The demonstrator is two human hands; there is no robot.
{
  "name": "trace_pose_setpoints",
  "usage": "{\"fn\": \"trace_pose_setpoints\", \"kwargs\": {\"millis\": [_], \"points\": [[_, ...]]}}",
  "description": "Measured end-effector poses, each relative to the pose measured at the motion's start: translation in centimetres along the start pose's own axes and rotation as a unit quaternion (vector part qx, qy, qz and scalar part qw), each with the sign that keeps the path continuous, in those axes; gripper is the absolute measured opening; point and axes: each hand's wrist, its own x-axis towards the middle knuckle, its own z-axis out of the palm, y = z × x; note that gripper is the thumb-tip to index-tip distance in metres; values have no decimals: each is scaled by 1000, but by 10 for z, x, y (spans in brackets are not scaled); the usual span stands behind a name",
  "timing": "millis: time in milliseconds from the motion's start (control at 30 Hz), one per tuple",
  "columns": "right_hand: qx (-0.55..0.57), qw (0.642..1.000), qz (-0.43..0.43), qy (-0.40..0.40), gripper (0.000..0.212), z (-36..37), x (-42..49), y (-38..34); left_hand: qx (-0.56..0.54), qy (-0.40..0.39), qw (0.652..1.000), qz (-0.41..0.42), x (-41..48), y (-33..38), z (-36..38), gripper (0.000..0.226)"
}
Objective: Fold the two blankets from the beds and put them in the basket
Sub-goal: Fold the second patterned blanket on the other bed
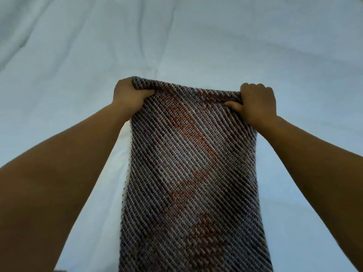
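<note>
Knitted ridges in diagonal rows of grey, dark and pale yarn bunch under the fingers (255,87) of both hands. The left hand (129,94) grips the far left corner of the blanket (188,163), its thumb pressed on the near face and its other fingers wrapped out of sight behind the edge. The right hand (257,101) clamps the far right corner the same way, with the knuckles curled over the top and the thumb dug into the fabric from the near side. Between the two grips the far edge is rounded and thick like a fold, and it sags slightly in the middle.

From that edge the blanket runs as a long, narrow band straight toward the person and passes out of the bottom of the view. A patchy line of rust-orange stitches runs down its centre, widening into a broader reddish patch near the bottom. A pale strip follows its left border, dotted with dark stitches.

Both bare forearms reach in from the lower corners, one on each side of the band. Beneath and beyond everything lies the bed (176,36), covered in a white, softly creased sheet. Whether the blanket rests on that sheet or is held just above it cannot be told.
</note>
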Motion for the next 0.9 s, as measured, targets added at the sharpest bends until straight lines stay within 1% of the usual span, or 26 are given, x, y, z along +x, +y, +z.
{"fn": "trace_pose_setpoints", "kwargs": {"millis": [67, 167, 233, 333, 400, 500, 567, 633, 733, 900], "points": [[1, 999, -15, 30, 47, -16, -24, 1, -20, -7, 1000, 12, -22, 6, -15, 12], [5, 997, -18, 68, 37, -42, -69, -1, -21, 11, 999, 43, -64, 9, -38, 20], [2, 997, -13, 82, 29, -60, -104, -6, -13, 25, 997, 69, -97, 8, -53, 22], [0, 996, -5, 92, 18, -86, -158, -13, -3, 44, 993, 108, -149, 2, -72, 15], [15, 995, 6, 97, 22, -98, -198, -19, 12, 63, 989, 133, -189, -5, -86, 13], [26, 994, -1, 103, 21, -107, -258, -30, 99, 97, 972, 188, -253, -27, -101, 13], [18, 996, -21, 86, 9, -106, -296, -39, 149, 89, 964, 201, -293, -51, -106, 14], [-3, 997, -44, 58, 16, -100, -325, -47, 185, 61, 963, 184, -322, -76, -103, 13], [-4, 999, -54, 0, 17, -82, -355, -53, 220, 29, 961, 163, -350, -113, -93, 13], [-22, 996, -48, -73, 23, -34, -386, -53, 339, -29, 920, 196, -373, -172, -65, 18]]}}
